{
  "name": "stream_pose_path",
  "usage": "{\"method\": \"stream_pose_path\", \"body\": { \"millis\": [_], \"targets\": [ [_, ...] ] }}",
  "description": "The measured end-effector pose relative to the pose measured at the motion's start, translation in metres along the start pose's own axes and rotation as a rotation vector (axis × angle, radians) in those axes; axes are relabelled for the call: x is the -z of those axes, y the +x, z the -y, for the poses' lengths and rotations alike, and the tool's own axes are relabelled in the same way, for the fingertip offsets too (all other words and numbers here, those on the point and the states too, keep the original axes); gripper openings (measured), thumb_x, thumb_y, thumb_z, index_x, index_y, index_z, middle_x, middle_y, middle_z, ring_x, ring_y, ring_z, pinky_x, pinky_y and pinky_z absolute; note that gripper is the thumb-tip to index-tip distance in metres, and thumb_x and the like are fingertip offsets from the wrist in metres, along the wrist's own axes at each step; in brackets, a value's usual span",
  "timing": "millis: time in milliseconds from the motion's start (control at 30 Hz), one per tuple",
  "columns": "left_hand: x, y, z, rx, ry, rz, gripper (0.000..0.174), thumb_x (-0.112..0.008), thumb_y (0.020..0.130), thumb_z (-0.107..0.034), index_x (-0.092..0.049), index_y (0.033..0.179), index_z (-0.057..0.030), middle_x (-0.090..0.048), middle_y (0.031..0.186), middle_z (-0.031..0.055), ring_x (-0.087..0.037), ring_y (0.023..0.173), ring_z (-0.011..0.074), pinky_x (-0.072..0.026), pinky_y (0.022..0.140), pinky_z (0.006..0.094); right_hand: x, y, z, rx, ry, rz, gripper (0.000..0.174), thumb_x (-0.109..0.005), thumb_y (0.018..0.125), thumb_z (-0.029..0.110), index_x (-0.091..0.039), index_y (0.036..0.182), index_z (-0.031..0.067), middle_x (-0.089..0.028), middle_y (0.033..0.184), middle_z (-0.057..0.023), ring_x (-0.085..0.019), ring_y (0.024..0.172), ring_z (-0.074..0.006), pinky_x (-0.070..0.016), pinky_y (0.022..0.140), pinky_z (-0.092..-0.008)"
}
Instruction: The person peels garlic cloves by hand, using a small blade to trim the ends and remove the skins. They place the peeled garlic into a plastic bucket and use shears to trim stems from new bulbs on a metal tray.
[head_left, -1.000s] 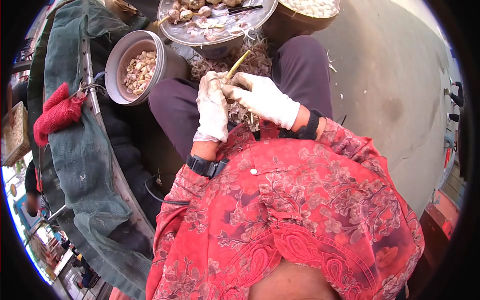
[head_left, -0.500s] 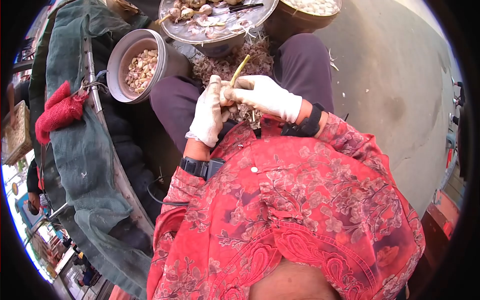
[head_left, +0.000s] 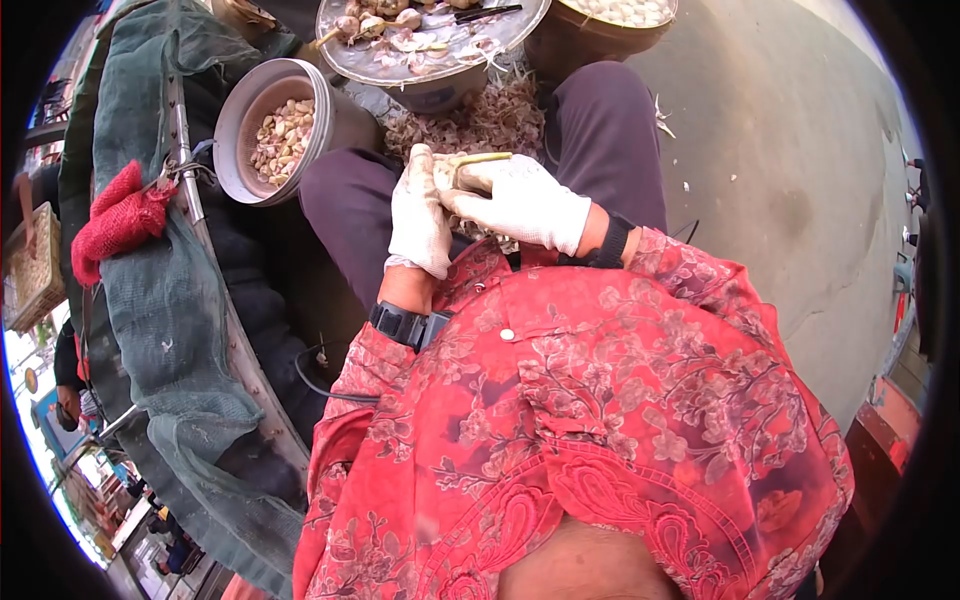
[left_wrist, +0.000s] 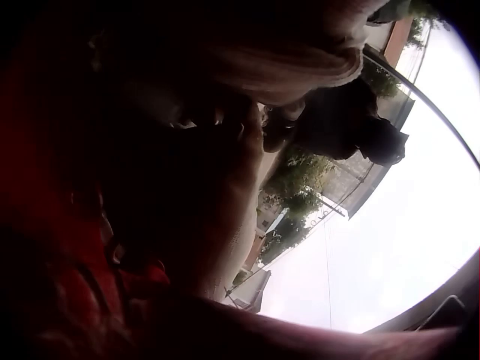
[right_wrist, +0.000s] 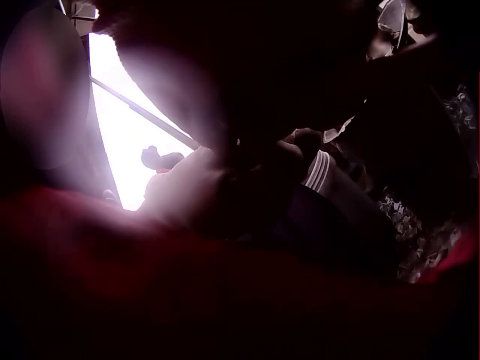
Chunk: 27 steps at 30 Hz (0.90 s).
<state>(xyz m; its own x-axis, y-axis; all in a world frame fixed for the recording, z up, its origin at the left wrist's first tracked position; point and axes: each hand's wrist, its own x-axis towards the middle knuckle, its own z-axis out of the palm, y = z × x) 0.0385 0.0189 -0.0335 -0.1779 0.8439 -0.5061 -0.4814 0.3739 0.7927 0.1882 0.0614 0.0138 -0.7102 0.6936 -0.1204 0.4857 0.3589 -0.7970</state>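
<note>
Both hands wear white gloves and meet over the lap in the head view. A garlic bulb is between them, mostly hidden by the fingers; its greenish stem (head_left: 485, 158) sticks out to the right over the right hand. The left hand (head_left: 418, 215) holds the bulb from the left, with its fingers pointing up and away from the body. From the right, the right hand (head_left: 525, 203) grips it with bent fingers and the thumb near the left palm. Both wrist views are very dark and show little of the grip.
A white tub (head_left: 322, 125) of loose garlic cloves stands left of the knees. Ahead is a round tray (head_left: 385, 70) with garlic bulbs, skins and a black-handled tool. Peeled cloves fill a bowl (head_left: 590, 45) behind right. Skins (head_left: 470, 125) heap between the legs; a netting-draped rail (head_left: 190, 300) runs left.
The garlic stem has tipped from upright to lying nearly flat toward the right. The right hand has turned with it, and the left hand has shifted slightly against the bulb.
</note>
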Motion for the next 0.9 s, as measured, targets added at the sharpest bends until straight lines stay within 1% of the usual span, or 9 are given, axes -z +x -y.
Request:
{"method": "stream_pose_path", "body": {
  "millis": [100, 167, 200, 267, 433, 600, 667, 800, 900],
  "targets": [
    [0.006, 0.009, 0.004, -0.071, -0.080, -0.010, 0.051, -0.038, 0.103, -0.041, -0.058, 0.110, 0.0054, -0.065, 0.091, 0.0125, -0.064, 0.076, 0.0214, -0.0543, 0.074, 0.0330, -0.001, -0.005, 0.003, 0.026, -0.048, 0.060, 0.044, -0.050, 0.091, 0.045, -0.067, 0.093, 0.0045, -0.067, 0.087, -0.0201, -0.064, 0.083, -0.0373, -0.0494, 0.076, -0.0449],
    [0.014, 0.014, 0.007, -0.099, -0.026, -0.008, 0.051, -0.037, 0.103, -0.041, -0.058, 0.111, 0.0053, -0.065, 0.092, 0.0128, -0.065, 0.076, 0.0217, -0.0548, 0.073, 0.0327, 0.004, -0.008, 0.007, -0.002, -0.047, 0.097, 0.044, -0.051, 0.090, 0.046, -0.067, 0.092, 0.0045, -0.066, 0.085, -0.0202, -0.064, 0.082, -0.0374, -0.0492, 0.075, -0.0449],
    [0.012, 0.010, 0.003, -0.033, -0.108, 0.018, 0.047, -0.044, 0.102, -0.040, -0.061, 0.108, 0.0035, -0.062, 0.076, 0.0026, -0.056, 0.063, 0.0114, -0.0452, 0.057, 0.0236, 0.005, -0.008, 0.008, -0.028, -0.046, 0.137, 0.044, -0.052, 0.090, 0.046, -0.067, 0.091, 0.0046, -0.066, 0.083, -0.0202, -0.064, 0.080, -0.0375, -0.0490, 0.074, -0.0449],
    [0.011, 0.006, -0.002, -0.005, -0.147, 0.030, 0.047, -0.044, 0.102, -0.039, -0.061, 0.109, 0.0036, -0.058, 0.071, 0.0006, -0.053, 0.059, 0.0106, -0.0414, 0.052, 0.0224, 0.008, -0.008, 0.005, -0.003, 0.006, 0.105, 0.044, -0.053, 0.089, 0.046, -0.067, 0.088, 0.0041, -0.066, 0.080, -0.0201, -0.064, 0.078, -0.0373, -0.0483, 0.073, -0.0451],
    [0.008, 0.005, -0.015, 0.048, -0.264, -0.021, 0.047, -0.040, 0.103, -0.039, -0.060, 0.106, 0.0037, -0.054, 0.065, 0.0009, -0.049, 0.053, 0.0120, -0.0335, 0.044, 0.0215, 0.023, -0.015, 0.008, 0.048, 0.055, 0.348, 0.042, -0.055, 0.089, 0.043, -0.063, 0.079, 0.0031, -0.064, 0.074, -0.0178, -0.062, 0.071, -0.0354, -0.0461, 0.068, -0.0431],
    [0.010, 0.003, -0.026, 0.084, -0.129, 0.068, 0.052, -0.035, 0.104, -0.039, -0.060, 0.105, 0.0067, -0.059, 0.070, 0.0033, -0.048, 0.056, 0.0117, -0.0288, 0.042, 0.0201, 0.012, -0.010, -0.008, -0.126, 0.191, 0.147, 0.039, -0.060, 0.090, 0.040, -0.062, 0.093, 0.0005, -0.064, 0.078, -0.0181, -0.064, 0.073, -0.0266, -0.0474, 0.066, -0.0374],
    [0.005, 0.000, -0.029, 0.093, -0.092, 0.051, 0.053, -0.034, 0.104, -0.039, -0.060, 0.105, 0.0071, -0.058, 0.069, 0.0028, -0.048, 0.057, 0.0115, -0.0291, 0.042, 0.0203, 0.014, -0.008, -0.007, -0.191, 0.197, 0.095, 0.032, -0.058, 0.091, 0.029, -0.061, 0.099, -0.0021, -0.064, 0.084, -0.0156, -0.060, 0.073, -0.0211, -0.0480, 0.070, -0.0341],
    [0.004, -0.003, -0.025, 0.157, -0.176, 0.017, 0.054, -0.035, 0.103, -0.040, -0.060, 0.106, 0.0075, -0.051, 0.064, -0.0003, -0.044, 0.055, 0.0101, -0.0262, 0.042, 0.0202, 0.008, -0.002, -0.006, -0.279, 0.296, 0.003, 0.031, -0.052, 0.095, 0.028, -0.060, 0.103, -0.0011, -0.064, 0.086, -0.0162, -0.062, 0.074, -0.0228, -0.0484, 0.070, -0.0346],
    [0.014, 0.000, -0.018, 0.155, -0.182, 0.207, 0.052, -0.035, 0.103, -0.040, -0.060, 0.104, 0.0056, -0.052, 0.065, 0.0002, -0.043, 0.054, 0.0097, -0.0253, 0.042, 0.0200, 0.009, 0.000, -0.005, -0.289, 0.325, 0.040, 0.033, -0.050, 0.095, 0.030, -0.059, 0.098, -0.0023, -0.065, 0.089, -0.0199, -0.066, 0.082, -0.0294, -0.0495, 0.073, -0.0382]
  ]
}}
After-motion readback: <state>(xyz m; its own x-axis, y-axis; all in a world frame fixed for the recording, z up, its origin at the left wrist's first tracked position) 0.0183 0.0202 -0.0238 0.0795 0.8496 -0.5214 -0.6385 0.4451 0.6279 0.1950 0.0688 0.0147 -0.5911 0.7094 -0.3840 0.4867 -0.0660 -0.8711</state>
